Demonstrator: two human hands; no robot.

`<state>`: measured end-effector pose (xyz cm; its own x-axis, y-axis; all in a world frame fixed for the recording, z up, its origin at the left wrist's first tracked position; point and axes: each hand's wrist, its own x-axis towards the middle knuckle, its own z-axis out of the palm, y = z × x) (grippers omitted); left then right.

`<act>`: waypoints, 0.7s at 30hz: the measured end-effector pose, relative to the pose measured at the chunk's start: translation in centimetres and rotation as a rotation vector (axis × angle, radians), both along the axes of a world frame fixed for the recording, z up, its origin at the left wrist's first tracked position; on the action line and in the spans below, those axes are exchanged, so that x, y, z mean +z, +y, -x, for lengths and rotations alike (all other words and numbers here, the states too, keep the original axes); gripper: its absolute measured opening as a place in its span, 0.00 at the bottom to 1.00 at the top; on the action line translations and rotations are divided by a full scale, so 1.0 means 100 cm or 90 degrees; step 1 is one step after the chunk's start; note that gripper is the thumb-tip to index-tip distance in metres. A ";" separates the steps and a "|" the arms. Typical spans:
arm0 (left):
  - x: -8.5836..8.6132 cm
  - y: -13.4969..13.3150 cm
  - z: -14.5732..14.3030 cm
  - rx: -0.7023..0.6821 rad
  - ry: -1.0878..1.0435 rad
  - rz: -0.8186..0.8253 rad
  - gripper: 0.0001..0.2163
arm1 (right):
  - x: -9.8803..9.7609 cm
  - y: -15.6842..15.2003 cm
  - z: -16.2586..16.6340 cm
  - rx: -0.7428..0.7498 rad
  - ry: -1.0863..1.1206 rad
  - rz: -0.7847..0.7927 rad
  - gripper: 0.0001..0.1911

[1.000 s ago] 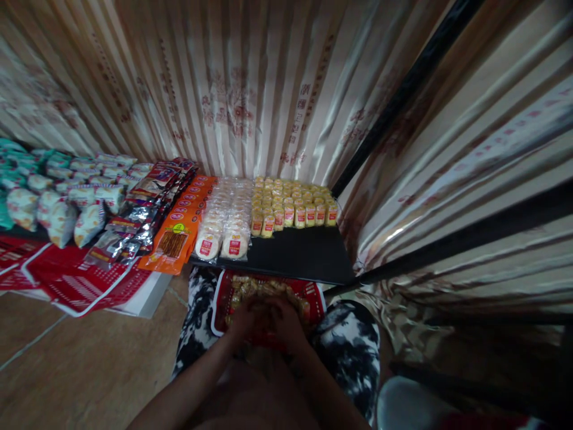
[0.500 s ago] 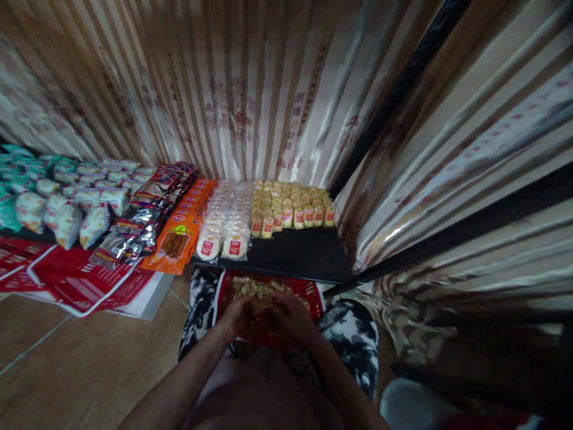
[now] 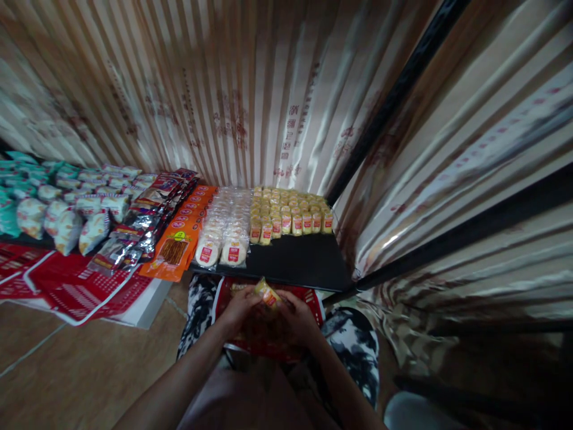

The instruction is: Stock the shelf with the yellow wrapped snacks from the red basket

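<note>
Between my knees sits a red basket [image 3: 317,301] with a white rim, its inside mostly dark and covered by my arms. Above it I hold a small yellow snack packet [image 3: 267,294] with a red-and-white label, tilted. My left hand [image 3: 240,306] pinches its left side, and my right hand [image 3: 296,313] has the right side. Just beyond, rows of similar yellow packets [image 3: 290,216] stand on a black shelf [image 3: 290,260]. Left of these are two rows of clear-wrapped round crackers [image 3: 233,252] with red labels.
Further left on the shelf lie an orange snack bag [image 3: 181,233], dark shiny packets [image 3: 150,215], white packets [image 3: 94,230] and green ones [image 3: 9,212]. Another red basket [image 3: 85,289] stands below. Black poles [image 3: 385,119] and a pleated printed curtain [image 3: 250,77] border the shelf.
My hands have come up from among the packets in the basket, and a yellow packet now shows between them. The view has shifted slightly.
</note>
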<state>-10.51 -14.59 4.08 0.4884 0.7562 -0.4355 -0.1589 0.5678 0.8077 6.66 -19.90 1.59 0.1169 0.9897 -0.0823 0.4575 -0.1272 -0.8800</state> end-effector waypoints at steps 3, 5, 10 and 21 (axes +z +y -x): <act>0.003 0.004 -0.007 0.032 0.083 -0.057 0.16 | 0.004 0.002 0.003 0.008 0.037 -0.016 0.18; 0.003 0.008 -0.012 0.039 0.117 -0.091 0.16 | 0.006 0.004 0.004 0.022 0.042 -0.037 0.18; 0.005 0.017 -0.020 0.012 0.205 -0.223 0.11 | 0.016 0.007 0.002 -0.064 -0.232 -0.135 0.18; 0.058 0.026 -0.024 0.031 0.409 -0.518 0.13 | 0.022 0.036 0.011 -0.161 -0.247 -0.203 0.23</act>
